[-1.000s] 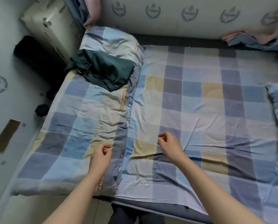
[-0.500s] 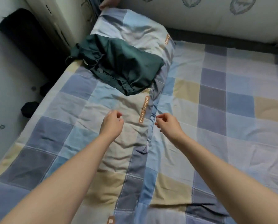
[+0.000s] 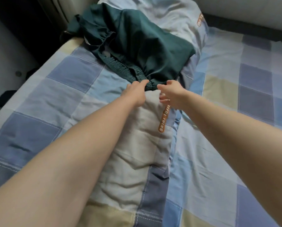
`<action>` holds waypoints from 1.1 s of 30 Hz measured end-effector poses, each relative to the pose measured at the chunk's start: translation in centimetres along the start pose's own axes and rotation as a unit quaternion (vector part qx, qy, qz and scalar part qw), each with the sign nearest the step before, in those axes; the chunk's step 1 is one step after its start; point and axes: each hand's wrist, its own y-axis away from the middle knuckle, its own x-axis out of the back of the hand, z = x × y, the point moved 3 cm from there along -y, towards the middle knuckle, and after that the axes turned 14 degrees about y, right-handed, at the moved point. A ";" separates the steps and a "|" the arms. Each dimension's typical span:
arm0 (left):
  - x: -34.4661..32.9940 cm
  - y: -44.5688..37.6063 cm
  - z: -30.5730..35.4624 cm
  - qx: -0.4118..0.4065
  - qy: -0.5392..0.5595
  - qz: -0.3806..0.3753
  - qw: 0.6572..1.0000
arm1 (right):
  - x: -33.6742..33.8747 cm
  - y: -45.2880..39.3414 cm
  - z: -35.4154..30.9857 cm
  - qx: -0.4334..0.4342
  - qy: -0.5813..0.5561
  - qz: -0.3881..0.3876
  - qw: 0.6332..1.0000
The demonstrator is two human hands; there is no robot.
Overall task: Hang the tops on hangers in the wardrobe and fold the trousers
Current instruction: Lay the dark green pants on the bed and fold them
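One trousers (image 3: 137, 41) (green), two hands.

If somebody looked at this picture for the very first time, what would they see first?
Probably the crumpled dark green fabric garment with a gathered elastic waistband, heaped near the top of the blue, grey and beige checked quilt. Next come the two bare arms reaching up from the bottom: the left hand touches the garment's near edge, and the right hand is beside it with fingers spread, not yet holding anything.

Left hand (image 3: 136, 91) touches green trousers (image 3: 137, 41) hem; right hand (image 3: 171, 94) just beside.
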 end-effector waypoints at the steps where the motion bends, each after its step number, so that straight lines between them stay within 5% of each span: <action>1: -0.4 -0.7 -0.4 0.002 -0.026 -0.016 1.000 | 0.0 -1.0 0.1 -0.001 -0.008 0.001 1.000; 8: -2.2 -2.9 -1.9 0.011 -0.014 0.028 0.999 | -1.2 -4.7 1.1 0.034 0.085 -0.008 0.996; 11: -2.1 -3.5 -2.1 0.041 0.195 0.013 0.980 | -2.0 -5.4 2.3 0.045 0.114 -0.009 0.992; 13: -2.4 -3.2 -1.4 0.060 0.388 0.001 0.920 | -2.4 -6.0 2.9 0.050 0.071 -0.012 0.996; 15: -2.6 -3.2 -0.3 0.070 0.464 0.016 0.883 | -2.2 -6.4 2.9 0.037 -0.031 0.019 0.999; 19: -2.1 -2.4 -0.2 0.041 0.411 0.136 0.900 | -2.0 -3.9 3.4 0.033 -0.159 0.081 0.983; 23: -2.7 4.2 0.3 -0.024 0.320 0.234 0.918 | -2.5 1.9 4.9 0.011 -0.284 0.002 0.959; 30: -7.1 20.7 2.3 -0.161 0.204 0.107 0.960 | -2.1 14.0 11.0 -0.121 -0.304 -0.157 0.932; 33: -8.0 26.2 3.0 -0.076 0.295 0.062 0.950 | -1.8 19.4 13.2 -0.123 -0.273 -0.126 0.946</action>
